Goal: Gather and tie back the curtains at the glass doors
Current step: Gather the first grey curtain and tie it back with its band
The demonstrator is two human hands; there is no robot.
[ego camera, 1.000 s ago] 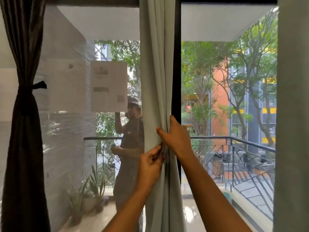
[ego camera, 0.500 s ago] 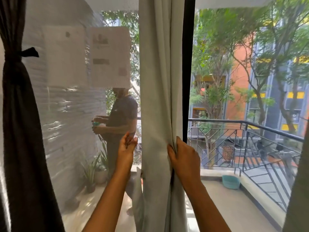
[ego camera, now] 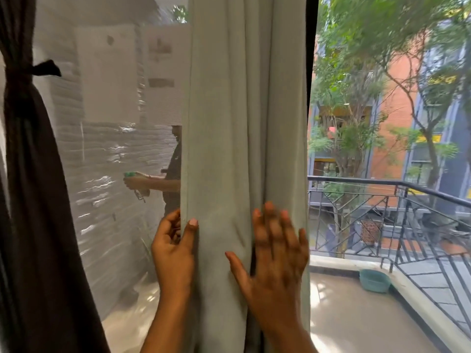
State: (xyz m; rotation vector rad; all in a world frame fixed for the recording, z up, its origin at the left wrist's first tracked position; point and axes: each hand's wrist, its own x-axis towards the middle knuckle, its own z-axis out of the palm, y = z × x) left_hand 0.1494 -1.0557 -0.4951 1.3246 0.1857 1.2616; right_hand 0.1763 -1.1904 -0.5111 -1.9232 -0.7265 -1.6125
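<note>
The pale grey-green curtain (ego camera: 242,123) hangs vertical at centre, drawn into loose folds, untied, beside the black door frame (ego camera: 312,72). The dark brown curtain (ego camera: 38,200) at far left is bunched, cinched high by a dark tie (ego camera: 19,75).

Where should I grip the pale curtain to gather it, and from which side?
Probably by both edges, hands closing inward: the pale curtain hangs in upright folds; the left hand pinches its left edge, the right hand lies flat on the right folds.

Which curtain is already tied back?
The dark curtain at far left, cinched by a tie. The pale curtain hangs loose, left hand gripping its edge, right hand flat on it.
</note>
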